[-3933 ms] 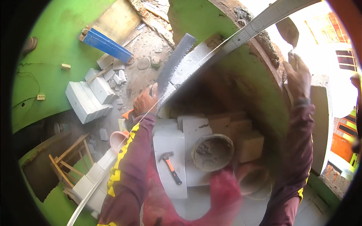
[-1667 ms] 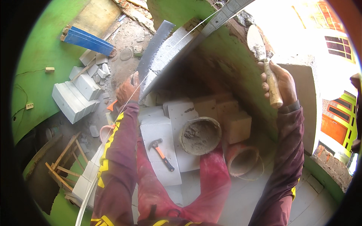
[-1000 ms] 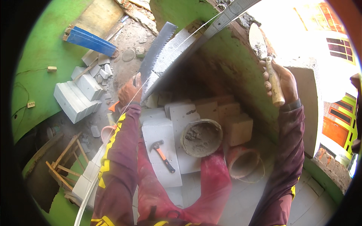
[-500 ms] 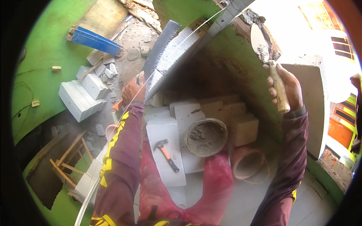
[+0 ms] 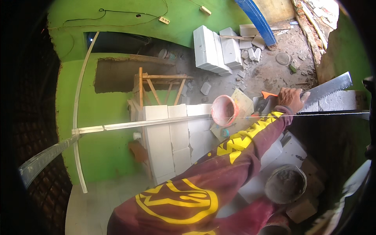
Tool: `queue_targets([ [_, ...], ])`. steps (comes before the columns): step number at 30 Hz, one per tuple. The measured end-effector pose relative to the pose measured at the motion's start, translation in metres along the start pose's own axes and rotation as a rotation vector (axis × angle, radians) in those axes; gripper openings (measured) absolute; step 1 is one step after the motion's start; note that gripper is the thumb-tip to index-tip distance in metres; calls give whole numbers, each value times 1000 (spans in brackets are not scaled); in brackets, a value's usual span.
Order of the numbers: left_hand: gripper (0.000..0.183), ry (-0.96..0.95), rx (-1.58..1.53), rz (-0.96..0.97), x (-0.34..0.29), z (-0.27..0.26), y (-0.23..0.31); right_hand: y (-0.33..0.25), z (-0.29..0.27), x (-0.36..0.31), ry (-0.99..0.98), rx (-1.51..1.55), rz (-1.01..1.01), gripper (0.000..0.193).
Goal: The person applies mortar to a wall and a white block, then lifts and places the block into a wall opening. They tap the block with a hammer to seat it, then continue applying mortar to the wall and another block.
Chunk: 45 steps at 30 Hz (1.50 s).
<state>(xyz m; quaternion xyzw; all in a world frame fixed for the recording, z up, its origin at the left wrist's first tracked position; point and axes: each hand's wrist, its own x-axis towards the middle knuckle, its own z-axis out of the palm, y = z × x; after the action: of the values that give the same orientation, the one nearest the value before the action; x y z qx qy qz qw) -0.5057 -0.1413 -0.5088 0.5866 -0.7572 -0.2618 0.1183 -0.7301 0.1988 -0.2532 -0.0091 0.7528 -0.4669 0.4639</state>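
My left hand [image 5: 293, 98] is closed on a handsaw, near where its grey toothed blade [image 5: 329, 86] meets the orange handle [image 5: 269, 94]. The blade points to the right and lies along the top of a pale block course [image 5: 340, 100]. A taut white string [image 5: 333, 114] runs beside the blocks, just below my wrist. Toward the lower right rim is a blurred trowel [image 5: 357, 179], its pale blade and tan handle only partly showing. My right hand is not visible. Below the string stands a bucket of grey mortar [image 5: 286, 184].
A pinkish bucket [image 5: 224, 111] stands left of my hand by white blocks [image 5: 158, 145]. A wooden frame [image 5: 160, 84] is behind these blocks. More blocks [image 5: 211, 49] and rubble lie farther back, near a blue beam [image 5: 256, 19]. A long pale batten [image 5: 129, 126] crosses the left side.
The view has swung left, so things shift rightward in it. My right hand has left the picture and the trowel is now low at the right rim. My left hand still holds the saw.
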Motion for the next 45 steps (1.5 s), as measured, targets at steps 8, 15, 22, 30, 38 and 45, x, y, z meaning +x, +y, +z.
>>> queue_targets([
  [8, 52, -53, 459, 222, 28, -8, -48, 221, 19, -86, -182, -1105, 451, 46],
  [15, 74, -81, 405, -151, 26, -55, -24, 325, 53, -47, 24, -1170, 278, 36],
  [22, 74, -67, 416, -134, 25, -50, -20, 354, 103, -38, -113, -904, 260, 32],
  [30, 72, -56, 440, -162, 25, -51, -14, 369, 89, -17, -279, -213, 552, 35],
  [38, 70, -82, 488, -106, 28, -52, -21, 393, 23, -21, -337, -465, 144, 27],
  [45, 72, -65, 385, -118, 28, -52, -14, 305, 33, -8, -593, -100, 457, 13],
])
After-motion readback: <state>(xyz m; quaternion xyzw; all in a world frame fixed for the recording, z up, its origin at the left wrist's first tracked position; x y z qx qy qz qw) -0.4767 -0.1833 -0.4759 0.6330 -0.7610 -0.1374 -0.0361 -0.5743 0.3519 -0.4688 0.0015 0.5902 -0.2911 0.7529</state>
